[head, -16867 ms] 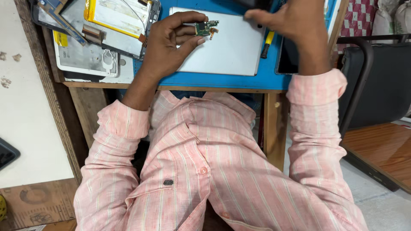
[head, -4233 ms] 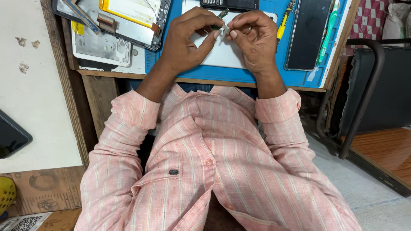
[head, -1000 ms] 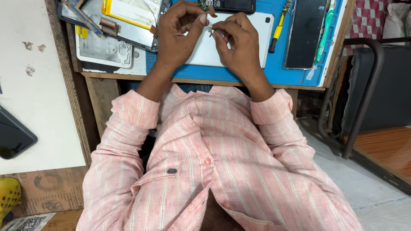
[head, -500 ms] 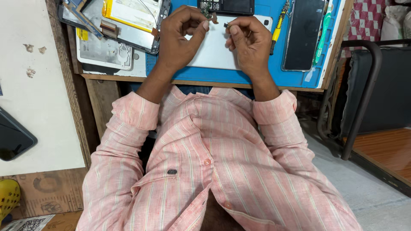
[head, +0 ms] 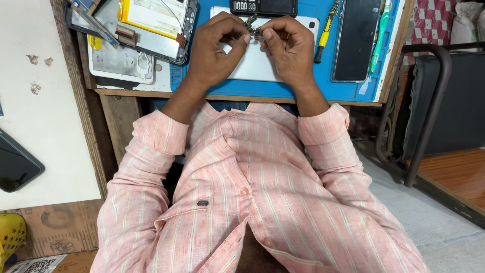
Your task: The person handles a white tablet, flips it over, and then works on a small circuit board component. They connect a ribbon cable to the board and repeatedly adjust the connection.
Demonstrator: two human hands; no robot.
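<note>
A small circuit part [head: 251, 26] is being pinched between the fingertips of both hands, raised just above the white phone [head: 262, 60] that is lying face down on the blue mat [head: 323, 86]. The left hand [head: 214, 50] is gripping the part from the left with thumb and forefinger, its other fingers curling in. The right hand [head: 288, 50] is meeting it from the right, thumb and forefinger closing on the same part, so the two sets of fingertips are almost touching.

Just beyond the hands, a black keypad phone [head: 262, 6] is sitting at the top edge of the mat. To the right of the right hand, a yellow screwdriver [head: 326, 31] is lying along the mat, and beside it a dark phone [head: 356, 40] is resting screen up, with a green tool [head: 379, 43] near its right side. To the left of the left hand, an opened tablet [head: 151, 23] with a yellow battery showing is lying partly on a grey panel [head: 118, 60]. The wooden table [head: 121, 116] is carrying all of it.
</note>
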